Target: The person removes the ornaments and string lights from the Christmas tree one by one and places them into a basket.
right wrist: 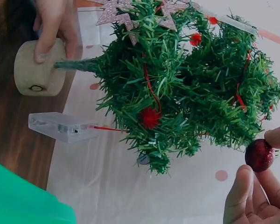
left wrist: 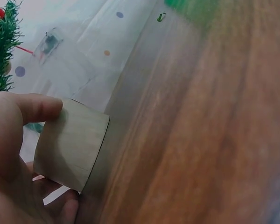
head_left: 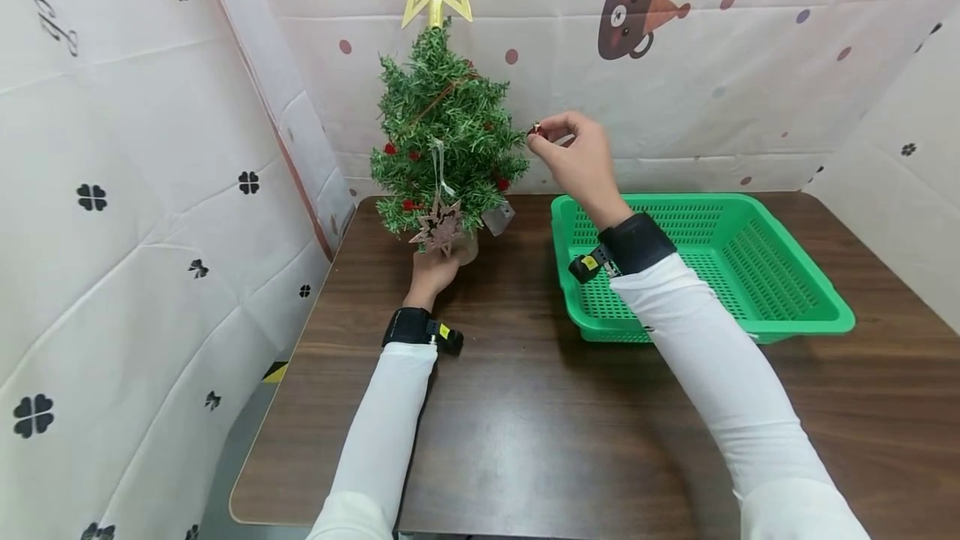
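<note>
A red ball [right wrist: 260, 155] held beside a small Christmas tree [head_left: 450, 123]
On the left, the left hand [head_left: 433, 275] grips the tree's pale round base [left wrist: 72, 144], its thumb and fingers on opposite sides, beneath a glittery star [head_left: 441, 227]. To the right of the tree, the right hand [head_left: 581, 152] pinches the ball between thumb and fingers; the ball sits at the fingertips, on the side facing the branches. Farther right, a green basket [head_left: 795, 327] stands on the table [head_left: 525, 440].

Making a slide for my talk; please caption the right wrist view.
Right grip pinches a dark red bauble near a small Christmas tree; left grip holds the tree's base.
</note>
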Demonstrator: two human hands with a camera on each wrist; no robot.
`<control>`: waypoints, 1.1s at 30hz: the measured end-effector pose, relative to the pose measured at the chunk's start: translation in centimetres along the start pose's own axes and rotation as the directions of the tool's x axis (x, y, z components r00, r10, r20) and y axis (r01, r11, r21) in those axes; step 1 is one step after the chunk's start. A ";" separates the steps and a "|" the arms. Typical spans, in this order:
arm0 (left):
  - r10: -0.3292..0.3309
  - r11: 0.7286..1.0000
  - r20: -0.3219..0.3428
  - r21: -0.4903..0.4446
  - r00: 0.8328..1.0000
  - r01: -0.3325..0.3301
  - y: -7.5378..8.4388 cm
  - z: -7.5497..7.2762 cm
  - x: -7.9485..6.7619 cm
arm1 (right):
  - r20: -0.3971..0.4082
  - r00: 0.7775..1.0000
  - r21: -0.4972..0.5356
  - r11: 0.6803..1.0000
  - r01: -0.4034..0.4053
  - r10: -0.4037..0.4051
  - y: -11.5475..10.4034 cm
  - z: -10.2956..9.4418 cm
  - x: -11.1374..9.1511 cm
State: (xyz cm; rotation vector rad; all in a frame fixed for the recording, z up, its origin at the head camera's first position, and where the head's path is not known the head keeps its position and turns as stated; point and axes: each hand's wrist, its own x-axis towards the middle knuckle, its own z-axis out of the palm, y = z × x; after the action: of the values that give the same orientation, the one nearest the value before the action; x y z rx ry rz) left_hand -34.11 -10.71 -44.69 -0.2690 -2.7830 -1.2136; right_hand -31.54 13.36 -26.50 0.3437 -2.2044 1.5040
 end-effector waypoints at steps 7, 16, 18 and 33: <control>-0.002 1.000 0.022 0.004 1.000 0.002 -0.4 0.2 -0.2 | -0.042 0.999 0.009 1.000 -0.005 0.005 0.0 0.3 0.2; 0.024 0.999 0.001 0.039 1.000 -0.024 -0.7 0.5 0.1 | -0.071 0.996 0.063 0.997 -0.048 0.052 -0.1 -0.2 0.7; 0.010 1.000 0.022 -0.012 1.000 -0.010 -0.8 0.4 0.2 | -0.060 0.997 0.045 0.998 -0.042 0.045 0.0 -0.5 0.8; 0.034 0.999 0.035 -0.008 0.999 -0.034 -1.0 -0.4 0.6 | 0.417 0.872 -0.566 0.824 0.029 0.256 5.0 -7.1 -1.5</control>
State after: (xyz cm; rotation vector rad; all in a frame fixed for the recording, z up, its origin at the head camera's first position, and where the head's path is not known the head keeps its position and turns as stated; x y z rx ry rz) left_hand -34.85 -11.60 -45.08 -0.3403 -2.7913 -1.2235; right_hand -30.85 21.69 -29.16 0.4190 -2.9832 0.7919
